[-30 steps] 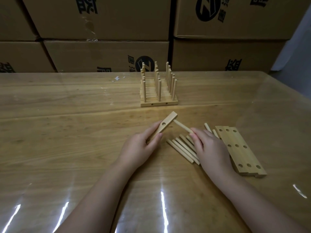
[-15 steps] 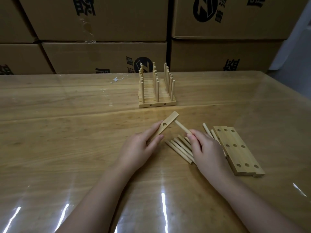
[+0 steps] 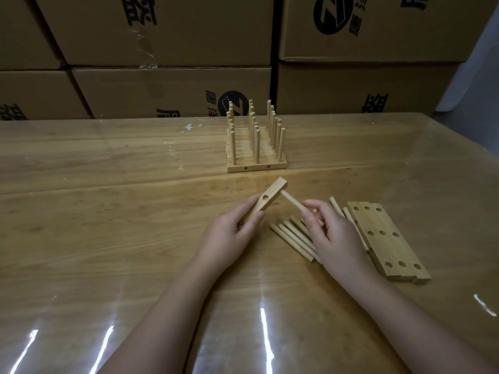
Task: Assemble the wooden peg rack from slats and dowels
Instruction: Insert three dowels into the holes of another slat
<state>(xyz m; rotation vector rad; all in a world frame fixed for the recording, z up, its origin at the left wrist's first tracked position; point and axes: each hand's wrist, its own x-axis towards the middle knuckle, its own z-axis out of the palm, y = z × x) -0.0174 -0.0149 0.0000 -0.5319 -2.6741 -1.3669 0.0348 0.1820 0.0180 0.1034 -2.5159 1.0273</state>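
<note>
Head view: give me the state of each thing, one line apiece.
Left hand, grips the slat.
Slat, held tilted above the table, visible hole empty.
Right hand, pinches a dowel.
Dowel, tip meets the slat's far end.
Loose dowels, lying on the table.
Spare slats, flat, holes empty.
Finished rack, assembled, pegs upright.

Glossy wooden table (image 3: 108,211); stacked printed cardboard boxes (image 3: 167,85) behind; light glare streaks.

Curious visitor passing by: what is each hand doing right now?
Left hand: holds the slat.
Right hand: pinches a dowel, its tip at the slat.
</note>
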